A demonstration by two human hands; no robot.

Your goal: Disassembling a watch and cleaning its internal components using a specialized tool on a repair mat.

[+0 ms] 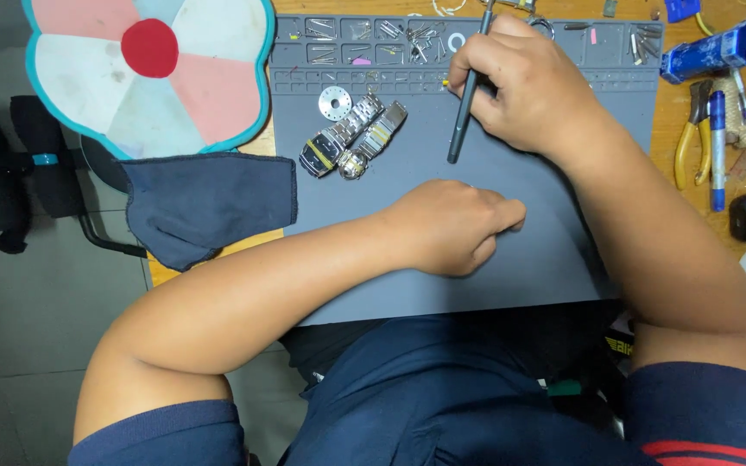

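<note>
Grey mat (511,259) (workbench): right hand (524,91) grips tool (466,99).

Left hand (451,226) curled knuckles-up on the grey mat (511,267), whatever its fingertips pinch hidden beneath them, dark tool (468,91) half covered by the right hand (520,86), small parts in the mat's top trays too tiny to tell, flower-shaped fan (148,73) left of the mat cut off by the top edge

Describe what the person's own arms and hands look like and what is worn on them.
Both arms are bare from the upper arm down, with no gloves, rings or wristwatch visible on the left hand or the right hand. Short dark navy sleeves cover the upper arms; the right sleeve has a red stripe near its hem. No cables or markings show on either arm.
</note>
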